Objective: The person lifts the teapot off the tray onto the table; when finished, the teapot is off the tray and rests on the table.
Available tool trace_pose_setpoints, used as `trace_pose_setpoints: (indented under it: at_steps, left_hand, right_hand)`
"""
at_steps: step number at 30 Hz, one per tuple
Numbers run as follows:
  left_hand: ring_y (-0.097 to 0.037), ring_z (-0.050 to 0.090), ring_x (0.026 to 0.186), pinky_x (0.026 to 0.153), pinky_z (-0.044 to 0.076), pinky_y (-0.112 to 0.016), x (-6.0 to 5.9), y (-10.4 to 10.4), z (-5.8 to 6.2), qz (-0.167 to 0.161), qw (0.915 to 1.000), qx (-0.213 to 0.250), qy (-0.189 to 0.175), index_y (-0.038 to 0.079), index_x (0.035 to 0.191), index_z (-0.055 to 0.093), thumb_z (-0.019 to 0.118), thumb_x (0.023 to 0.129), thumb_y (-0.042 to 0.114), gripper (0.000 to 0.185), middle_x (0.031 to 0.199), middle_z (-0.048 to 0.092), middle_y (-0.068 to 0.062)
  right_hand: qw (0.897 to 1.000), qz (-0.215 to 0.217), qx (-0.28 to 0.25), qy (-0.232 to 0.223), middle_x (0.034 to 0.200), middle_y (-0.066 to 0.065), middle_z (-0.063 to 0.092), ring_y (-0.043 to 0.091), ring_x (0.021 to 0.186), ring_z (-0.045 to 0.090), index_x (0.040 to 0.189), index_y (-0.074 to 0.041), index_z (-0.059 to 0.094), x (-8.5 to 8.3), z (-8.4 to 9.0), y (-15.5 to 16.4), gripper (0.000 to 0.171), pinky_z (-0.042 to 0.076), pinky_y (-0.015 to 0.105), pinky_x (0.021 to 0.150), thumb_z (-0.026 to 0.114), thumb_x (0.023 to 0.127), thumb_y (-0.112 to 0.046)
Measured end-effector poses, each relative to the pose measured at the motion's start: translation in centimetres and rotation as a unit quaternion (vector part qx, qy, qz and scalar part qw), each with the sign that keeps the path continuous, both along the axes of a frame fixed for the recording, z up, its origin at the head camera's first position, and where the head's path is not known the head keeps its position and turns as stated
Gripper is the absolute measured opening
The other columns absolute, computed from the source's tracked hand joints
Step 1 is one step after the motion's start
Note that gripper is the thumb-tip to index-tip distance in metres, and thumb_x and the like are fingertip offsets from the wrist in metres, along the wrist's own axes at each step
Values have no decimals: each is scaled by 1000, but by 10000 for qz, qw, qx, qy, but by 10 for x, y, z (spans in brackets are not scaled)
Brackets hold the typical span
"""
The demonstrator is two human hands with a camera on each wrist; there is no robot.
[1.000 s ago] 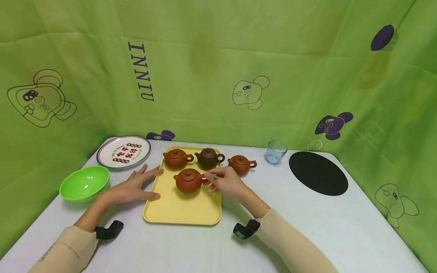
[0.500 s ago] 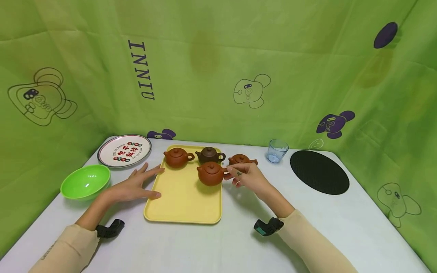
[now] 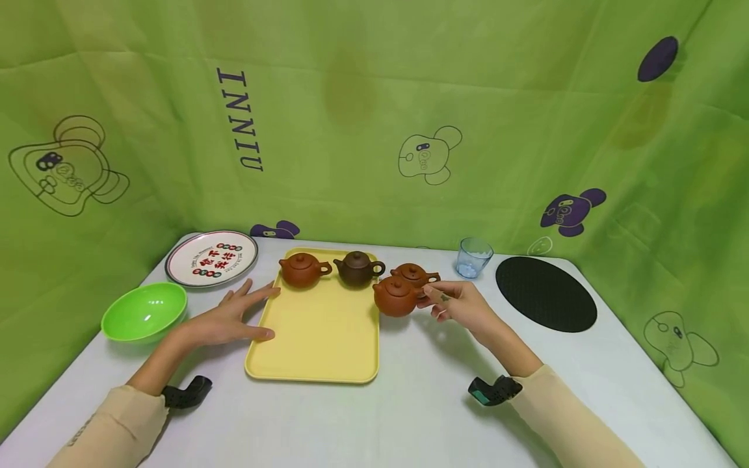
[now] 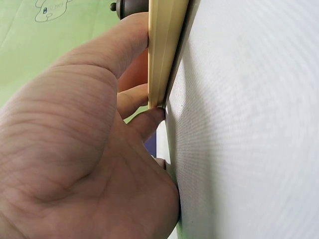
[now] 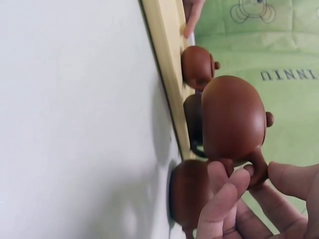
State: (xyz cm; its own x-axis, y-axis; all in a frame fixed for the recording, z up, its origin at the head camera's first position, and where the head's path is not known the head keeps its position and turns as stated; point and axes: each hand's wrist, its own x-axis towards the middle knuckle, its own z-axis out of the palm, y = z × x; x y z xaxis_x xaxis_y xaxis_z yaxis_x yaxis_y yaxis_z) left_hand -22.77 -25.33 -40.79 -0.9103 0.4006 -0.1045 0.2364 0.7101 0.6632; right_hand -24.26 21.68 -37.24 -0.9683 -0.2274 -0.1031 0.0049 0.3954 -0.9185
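My right hand (image 3: pixel 462 305) pinches the handle of a reddish-brown clay teapot (image 3: pixel 394 299), held up past the right edge of the yellow tray (image 3: pixel 316 344). In the right wrist view, this teapot (image 5: pixel 233 117) hangs level with its lid on, above the table. Partly hidden behind it, a second reddish-brown teapot (image 3: pixel 411 270) stands on the table. Two more teapots are at the tray's far end: one reddish-brown (image 3: pixel 301 272), one dark brown (image 3: pixel 354 270). With fingers spread, my left hand (image 3: pixel 225 318) touches the tray's left edge; the left wrist view shows fingertips against its rim (image 4: pixel 162 55).
To the left lie a bright green bowl (image 3: pixel 146 313) and a white plate (image 3: pixel 205 260) with red characters. A clear blue glass (image 3: pixel 473 260) and a black oval mat (image 3: pixel 544 296) are at the right. Green printed cloth (image 3: pixel 351 130) surrounds the white table (image 3: pixel 328 429).
My right hand has carried the teapot from above the tray to the right, past its edge, in front of the teapot on the table. The left hand stays put.
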Motion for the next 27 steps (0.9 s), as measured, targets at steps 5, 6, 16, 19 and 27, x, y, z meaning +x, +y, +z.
trace_pose_setpoints:
  at_steps: [5,6,16,19,27]
  left_hand:
    - [-68,-8,156,116,-5,-90,0,1,0,6,10000,-50,1,16,165,38,83,88,47,94,175,12,-32]
    - [-68,-8,156,116,-4,-90,0,2,0,8,10000,-53,0,16,165,38,83,88,47,94,175,12,-32]
    - [-62,-9,159,119,-8,-86,0,2,0,-34,10000,12,9,15,164,38,83,88,46,94,176,16,-28]
    - [-61,-10,160,120,-8,-85,0,2,0,-49,10000,43,15,15,164,39,84,88,46,94,176,16,-28]
    - [-62,-9,159,119,-8,-86,1,1,0,-28,10000,57,29,15,164,39,84,88,45,93,175,16,-29]
  right_hand:
    - [10000,20,91,2,106,11,83,13,78,67,134,1,69,3,-1,15,38,60,25,71,63,108,-26]
    - [9999,20,100,0,107,11,83,12,78,67,134,1,69,4,-1,18,39,59,25,71,63,108,-26]
    - [9995,-131,278,31,104,6,83,9,78,67,137,2,67,8,-5,51,41,60,24,70,62,109,-27]
    - [9994,-223,259,103,103,6,83,8,77,66,137,5,66,7,-6,61,42,60,23,68,61,109,-26]
    - [9987,-416,223,173,99,3,81,7,75,64,138,8,63,4,-9,84,45,58,23,67,60,110,-26]
